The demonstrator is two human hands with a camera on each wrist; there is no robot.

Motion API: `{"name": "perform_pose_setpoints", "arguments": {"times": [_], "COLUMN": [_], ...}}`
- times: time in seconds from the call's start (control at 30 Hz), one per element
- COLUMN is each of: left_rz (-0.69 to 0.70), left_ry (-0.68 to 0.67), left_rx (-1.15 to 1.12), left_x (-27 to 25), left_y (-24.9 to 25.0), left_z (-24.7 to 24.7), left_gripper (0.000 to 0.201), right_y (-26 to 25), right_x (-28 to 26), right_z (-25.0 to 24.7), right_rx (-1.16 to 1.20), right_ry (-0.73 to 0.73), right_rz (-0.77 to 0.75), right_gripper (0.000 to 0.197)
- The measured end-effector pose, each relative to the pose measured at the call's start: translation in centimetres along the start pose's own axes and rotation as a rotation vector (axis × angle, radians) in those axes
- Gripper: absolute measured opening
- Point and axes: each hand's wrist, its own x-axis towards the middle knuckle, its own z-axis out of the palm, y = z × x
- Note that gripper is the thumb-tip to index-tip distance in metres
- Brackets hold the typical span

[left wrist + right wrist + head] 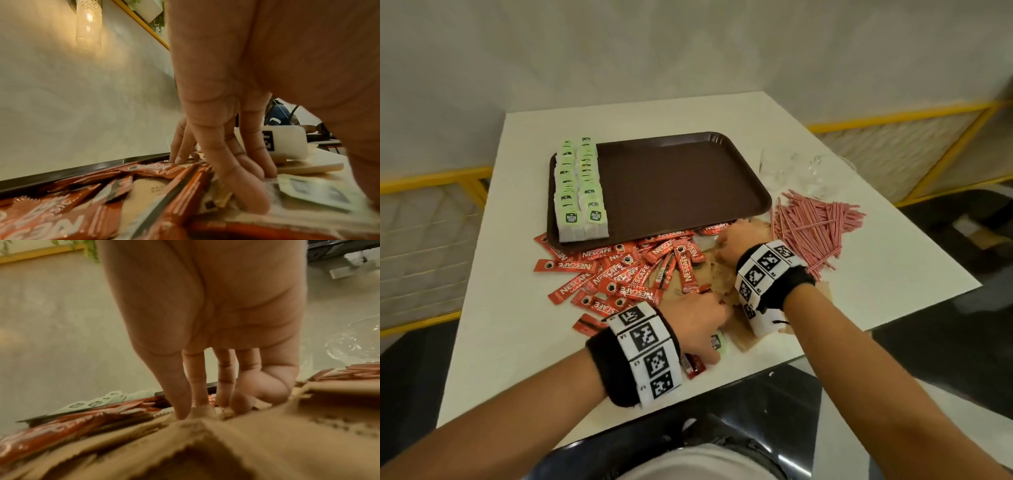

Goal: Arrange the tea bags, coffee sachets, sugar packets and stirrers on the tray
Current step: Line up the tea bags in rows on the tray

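Note:
The brown tray [681, 185] holds two rows of green tea bags [580, 195] along its left side. Red coffee sachets [619, 270] lie heaped in front of it, beside brown sugar packets [712, 274]. Pink stirrers [811, 226] are piled to the right. My left hand [705, 322] rests with straight fingers [252, 191] on the heap, over one loose tea bag [316, 193]. My right hand [729, 243] is further in; its thumb and forefinger [180, 408] pinch the edge of a sugar packet [203, 413], and its little finger is curled.
Two clear glasses [774, 168] [822, 174] stand right of the tray, behind the stirrers. The white table [524, 342] ends close to my body and just right of the stirrers. A few sachets [589, 323] lie loose near my left wrist.

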Motion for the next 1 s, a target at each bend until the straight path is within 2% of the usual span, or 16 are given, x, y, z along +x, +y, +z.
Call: {"name": "perform_pose_setpoints", "arguments": {"times": [0.17, 0.27, 0.37, 0.5, 0.67, 0.8, 1.0], "left_rz": [-0.029, -0.003, 0.013, 0.015, 0.020, 0.010, -0.111], "left_ry": [0.017, 0.009, -0.043, -0.073, -0.014, 0.082, 0.178], "left_rx": [0.016, -0.039, -0.072, -0.132, -0.223, -0.456, -0.915], "left_x": [0.6, 0.6, 0.5, 0.4, 0.2, -0.9, -2.7], "left_y": [0.4, 0.1, -0.3, -0.9, -2.0, -3.7, -6.5], "left_z": [-0.3, -0.6, -1.1, -1.5, -2.0, -3.1, -4.7], "left_gripper": [0.047, 0.039, 0.032, 0.021, 0.020, 0.025, 0.038], "right_y": [1.0, 1.0, 0.3, -0.5, -0.6, -0.7, -0.8], "right_x": [0.8, 1.3, 1.7, 1.9, 1.9, 2.0, 1.8], "right_z": [-0.5, -0.4, -0.1, -0.5, -0.8, -1.0, -1.1], "right_rx": [0.060, 0.095, 0.105, 0.083, 0.092, 0.080, 0.173], "right_ry": [-0.029, -0.047, -0.059, -0.036, -0.061, -0.050, -0.086], "right_rz": [-0.084, -0.107, -0.077, -0.102, -0.085, -0.076, -0.027], "right_gripper": [0.030, 0.029, 0.044, 0.040, 0.038, 0.034, 0.032]}}
